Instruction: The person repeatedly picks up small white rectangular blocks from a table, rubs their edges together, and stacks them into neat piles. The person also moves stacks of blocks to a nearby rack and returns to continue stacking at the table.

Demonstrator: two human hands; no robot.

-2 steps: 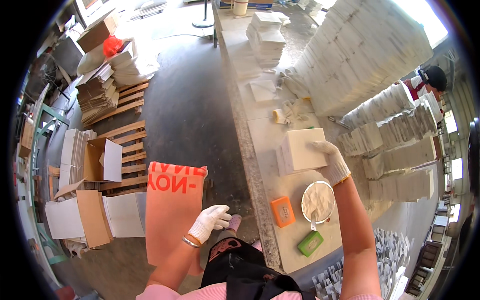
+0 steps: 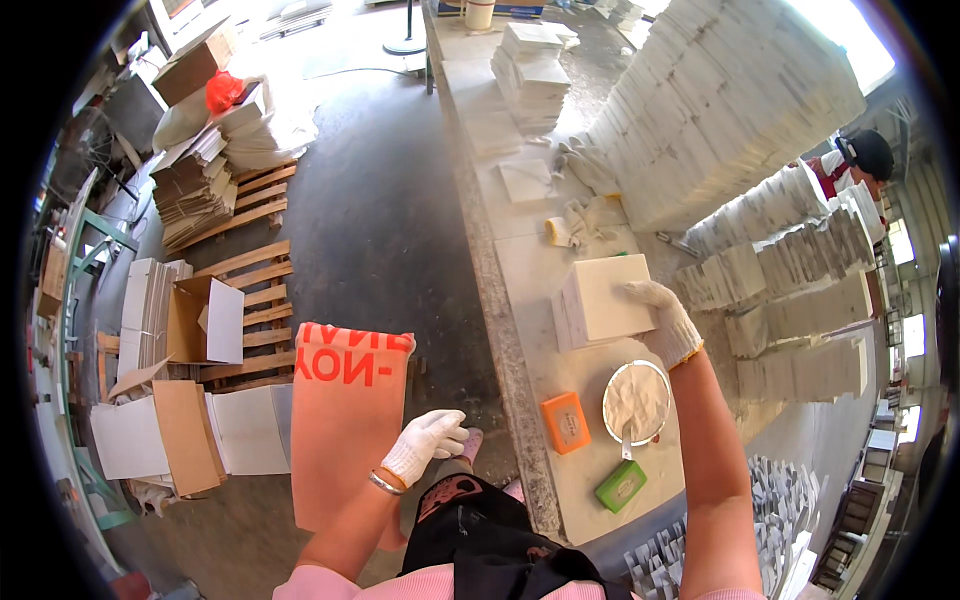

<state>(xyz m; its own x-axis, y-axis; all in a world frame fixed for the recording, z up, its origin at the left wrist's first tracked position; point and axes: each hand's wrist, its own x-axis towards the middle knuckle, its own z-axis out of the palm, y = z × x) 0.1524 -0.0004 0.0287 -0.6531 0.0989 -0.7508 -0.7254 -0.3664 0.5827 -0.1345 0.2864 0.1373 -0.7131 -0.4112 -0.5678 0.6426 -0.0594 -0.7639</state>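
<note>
My right hand [image 2: 668, 325], in a white knit glove, grips the right edge of a short stack of white square tiles [image 2: 612, 300] on the workbench. One digit lies over the top tile; the other fingers are partly hidden at the stack's side. My left hand [image 2: 428, 446], also gloved, hovers over the floor beside the bench with loosely bent fingers and nothing in it. Near the stack stand a round tub of pale paste [image 2: 636, 402] with a scraper [image 2: 627, 440] in it, an orange box [image 2: 566, 423] and a green box [image 2: 621, 486].
Tall tile stacks [image 2: 720, 110] rise at the bench's far right. Spare gloves [image 2: 585, 222] lie beyond my tiles. An orange-pink covered block [image 2: 350, 430] stands left of me, near cartons [image 2: 210, 320] and wooden pallets [image 2: 265, 270]. Another person [image 2: 862, 165] is behind tiles at right.
My left hand has shifted slightly to the right. The right hand stays on the tile stack.
</note>
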